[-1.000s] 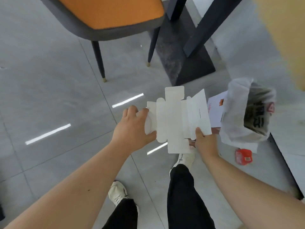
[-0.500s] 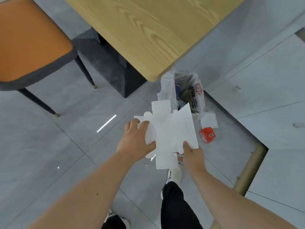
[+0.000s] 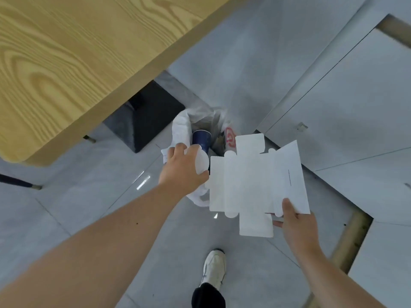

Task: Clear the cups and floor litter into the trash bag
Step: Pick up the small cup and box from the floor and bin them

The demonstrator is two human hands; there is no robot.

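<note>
Plain white flattened carton (image 3: pixel 255 185); white trash bag (image 3: pixel 181 127) with red print; dark blue cup (image 3: pixel 201 140); light wood-grain tabletop (image 3: pixel 77 52); grey floor tiles (image 3: pixel 66 207); white sneaker (image 3: pixel 213 268).

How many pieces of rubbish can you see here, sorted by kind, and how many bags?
Flattened white cardboard box, held in the right hand: 1
White cup, held in the left hand: 1
Dark blue cup, inside the bag: 1
White trash bag: 1
Total: 4

One head-worn camera looks steeply down, close over the forearms, onto grey floor (image 3: pixel 244 70) beside the table (image 3: pixel 77 52).
</note>
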